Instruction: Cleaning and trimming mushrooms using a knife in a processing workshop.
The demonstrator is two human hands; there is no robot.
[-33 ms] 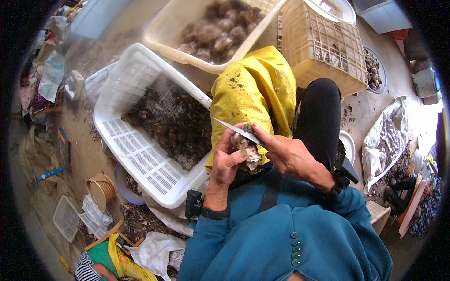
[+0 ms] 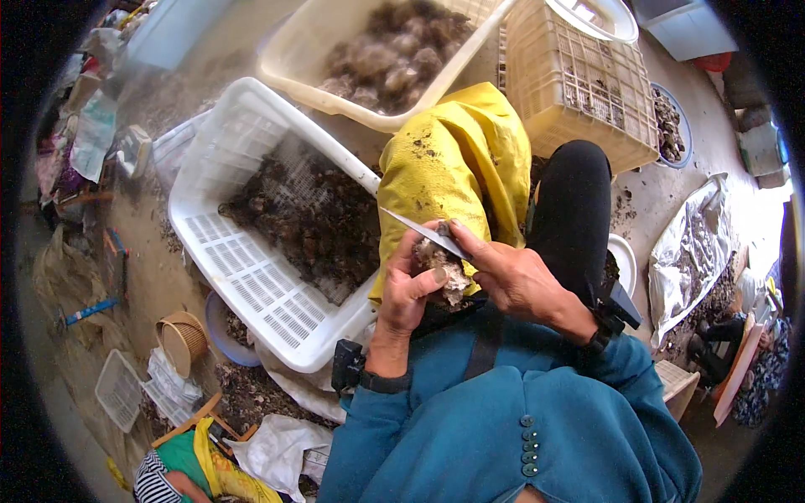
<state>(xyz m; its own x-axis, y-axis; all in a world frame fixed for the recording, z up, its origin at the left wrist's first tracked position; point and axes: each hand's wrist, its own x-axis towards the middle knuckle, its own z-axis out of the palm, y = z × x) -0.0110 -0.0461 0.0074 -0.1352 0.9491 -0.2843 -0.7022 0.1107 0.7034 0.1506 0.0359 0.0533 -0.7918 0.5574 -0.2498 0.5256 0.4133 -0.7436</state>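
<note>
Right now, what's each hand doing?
Left hand: closed around a rough grey-brown shell.
Right hand: closed on a knife, blade pointing left across the shell.

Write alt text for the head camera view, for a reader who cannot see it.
Seen from above, a person's left hand grips a rough shell while the right hand works a thin knife against it, over a yellow apron. A white basket of dark shells sits to the left.
</note>
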